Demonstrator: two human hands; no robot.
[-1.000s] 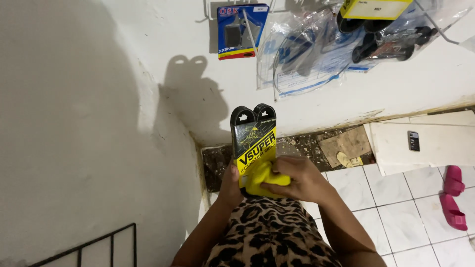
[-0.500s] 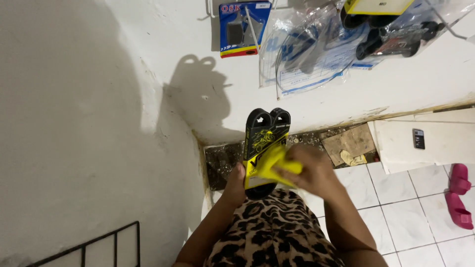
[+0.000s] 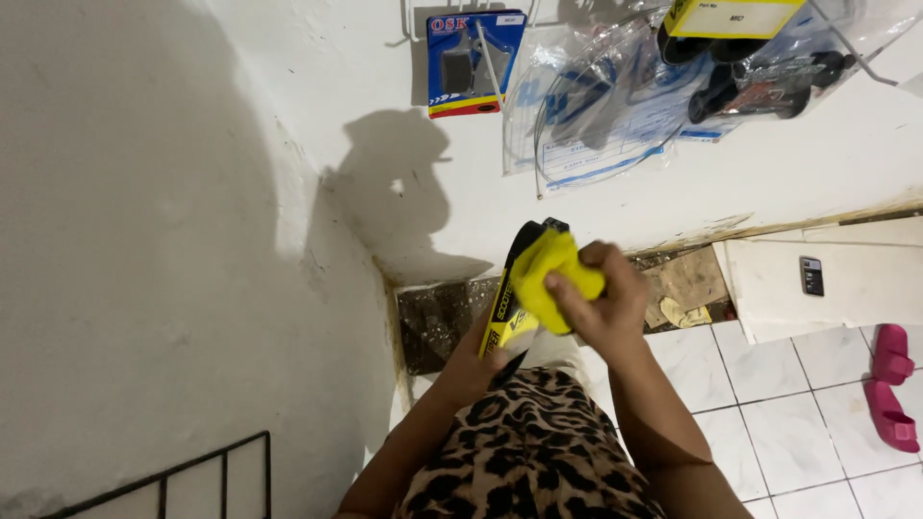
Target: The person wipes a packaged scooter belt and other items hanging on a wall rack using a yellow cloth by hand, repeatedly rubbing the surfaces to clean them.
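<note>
Right hand (image 3: pixel 601 303) pinches a yellow cloth (image 3: pixel 550 274), pressed against the upper end of a black-and-yellow packaged part (image 3: pixel 510 322). Left hand (image 3: pixel 473 370) grips the package from below — long axis upright, tilted slightly right. The right hand is nearer the top.

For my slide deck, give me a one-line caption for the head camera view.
Left hand holds a black-and-yellow packaged part while the right hand presses a yellow cloth against it.

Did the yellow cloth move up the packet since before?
Yes. The cloth in the right hand went from the packet's bottom to its top, nearer the wall's blue card.
</note>
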